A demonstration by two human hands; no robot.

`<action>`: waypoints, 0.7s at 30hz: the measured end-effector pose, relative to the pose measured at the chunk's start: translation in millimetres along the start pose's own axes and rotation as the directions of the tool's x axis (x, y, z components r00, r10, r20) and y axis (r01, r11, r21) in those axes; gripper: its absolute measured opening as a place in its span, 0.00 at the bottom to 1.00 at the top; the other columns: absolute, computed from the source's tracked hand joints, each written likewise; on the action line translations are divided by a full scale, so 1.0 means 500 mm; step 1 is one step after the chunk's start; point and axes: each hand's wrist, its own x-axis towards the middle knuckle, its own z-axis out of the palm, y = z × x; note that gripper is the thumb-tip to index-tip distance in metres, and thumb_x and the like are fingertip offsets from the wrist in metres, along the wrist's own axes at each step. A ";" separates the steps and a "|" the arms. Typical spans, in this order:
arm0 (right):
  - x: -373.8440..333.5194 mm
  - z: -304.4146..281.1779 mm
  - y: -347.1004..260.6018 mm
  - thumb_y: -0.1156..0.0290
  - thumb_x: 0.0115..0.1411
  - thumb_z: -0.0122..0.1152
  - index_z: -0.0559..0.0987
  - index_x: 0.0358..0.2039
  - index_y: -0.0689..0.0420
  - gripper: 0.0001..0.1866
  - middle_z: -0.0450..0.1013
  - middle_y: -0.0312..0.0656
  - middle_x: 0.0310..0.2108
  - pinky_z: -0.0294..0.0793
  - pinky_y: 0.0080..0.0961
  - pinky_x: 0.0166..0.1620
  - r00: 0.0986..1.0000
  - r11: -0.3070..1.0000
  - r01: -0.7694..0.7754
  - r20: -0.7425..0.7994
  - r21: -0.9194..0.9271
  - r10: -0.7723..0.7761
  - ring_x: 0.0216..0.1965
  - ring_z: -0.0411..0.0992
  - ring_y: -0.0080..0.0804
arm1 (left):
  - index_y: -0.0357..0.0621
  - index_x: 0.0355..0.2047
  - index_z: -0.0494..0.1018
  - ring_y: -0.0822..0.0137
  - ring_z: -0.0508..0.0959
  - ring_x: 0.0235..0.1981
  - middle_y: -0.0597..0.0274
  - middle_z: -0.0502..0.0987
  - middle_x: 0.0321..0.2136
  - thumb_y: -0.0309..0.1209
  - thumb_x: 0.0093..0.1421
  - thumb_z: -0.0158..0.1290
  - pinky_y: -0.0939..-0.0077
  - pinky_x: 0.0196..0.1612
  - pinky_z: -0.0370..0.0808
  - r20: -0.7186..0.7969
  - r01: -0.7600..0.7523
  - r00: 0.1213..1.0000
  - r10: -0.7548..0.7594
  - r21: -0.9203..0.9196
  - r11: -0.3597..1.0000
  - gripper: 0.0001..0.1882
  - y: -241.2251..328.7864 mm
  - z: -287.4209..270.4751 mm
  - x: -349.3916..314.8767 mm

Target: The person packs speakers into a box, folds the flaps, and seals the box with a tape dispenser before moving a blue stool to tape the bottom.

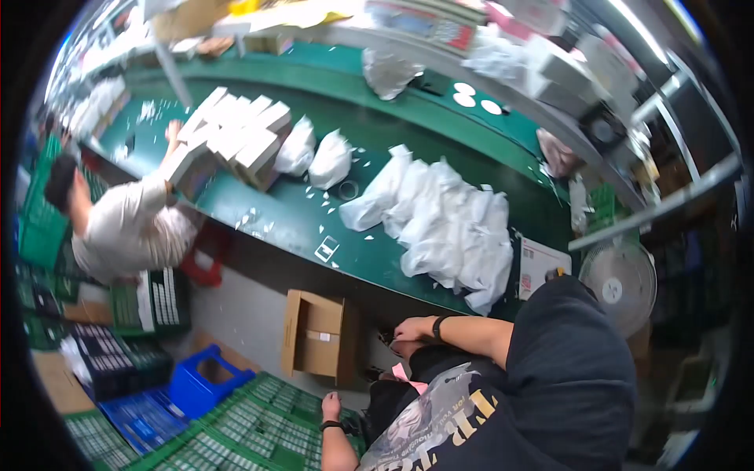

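Note:
My right hand (415, 329), with a dark band at the wrist, is low beside the bench front. Its fingers are curled next to a small dark patterned thing (386, 338) that I cannot make out. At the lower middle, my left hand (331, 407) is closed by my dark trousers, also banded at the wrist; anything in it is hidden. A pink strip (409, 380) lies between my arms. Beyond my hands an open cardboard box (318, 343) stands on the floor. Above, white plastic-wrapped packages (452, 220) lie in a row on the green bench (294, 228).
A co-worker (129, 224) at the left reaches to stacked white boxes (236, 129). Green crates (259, 424) and a blue stool (210, 381) crowd the lower left. A fan (616, 286) stands at the right. Paper scraps dot the bench; a loaded shelf overhangs it.

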 end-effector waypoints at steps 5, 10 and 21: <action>-0.208 0.087 0.133 0.54 0.61 0.51 0.83 0.44 0.53 0.21 0.78 0.49 0.45 0.73 0.42 0.51 0.871 0.938 -0.248 -0.368 0.240 0.325 0.47 0.76 0.50 | 0.41 0.45 0.77 0.67 0.79 0.28 0.59 0.80 0.27 0.42 0.66 0.49 0.72 0.32 0.76 0.082 -0.029 0.996 0.047 -0.202 0.979 0.18 0.152 -0.034 -0.008; -0.377 0.224 0.138 0.59 0.62 0.53 0.81 0.42 0.56 0.17 0.80 0.42 0.37 0.75 0.33 0.45 0.683 0.784 -0.257 -0.468 0.565 0.561 0.40 0.78 0.35 | 0.44 0.44 0.77 0.70 0.77 0.26 0.63 0.78 0.25 0.41 0.66 0.50 0.76 0.26 0.73 0.229 -0.034 0.972 0.050 -0.075 0.997 0.16 0.156 -0.067 -0.007; -0.737 0.343 0.335 0.70 0.61 0.55 0.79 0.36 0.63 0.10 0.79 0.49 0.30 0.78 0.35 0.37 -0.407 0.629 0.098 -0.546 0.771 0.732 0.32 0.78 0.47 | 0.45 0.41 0.74 0.62 0.81 0.31 0.63 0.80 0.31 0.42 0.68 0.46 0.63 0.27 0.73 0.186 -0.200 0.967 0.175 0.124 0.972 0.15 0.260 -0.017 -0.047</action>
